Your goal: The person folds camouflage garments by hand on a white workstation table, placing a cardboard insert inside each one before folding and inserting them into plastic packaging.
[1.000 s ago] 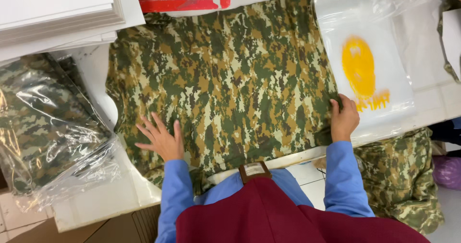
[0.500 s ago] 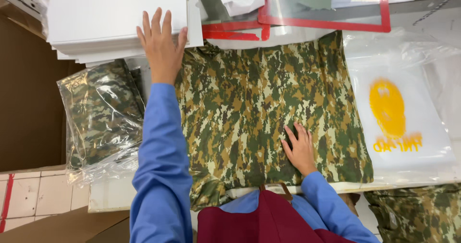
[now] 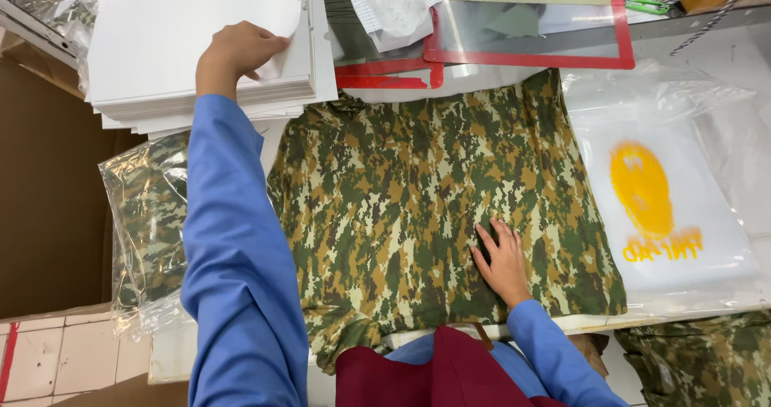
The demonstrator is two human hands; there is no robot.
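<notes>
1. Lying flat across the table (image 3: 173, 351), a camouflage shirt (image 3: 401, 206) spreads between a bagged camouflage garment (image 3: 148, 222) and a clear bag with a yellow print (image 3: 666, 214).
2. Right hand (image 3: 502, 258) rests on the shirt, palm down, fingers spread.
3. Left hand (image 3: 237, 49) sits atop the stack of white sheets (image 3: 161, 29), fingers curled, lifting the top sheet's edge.

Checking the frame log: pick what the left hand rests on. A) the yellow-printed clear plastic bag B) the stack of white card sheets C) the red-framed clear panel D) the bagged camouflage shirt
B: the left hand lies on the stack of white card sheets, fingers curled at the top sheet's edge.
</notes>
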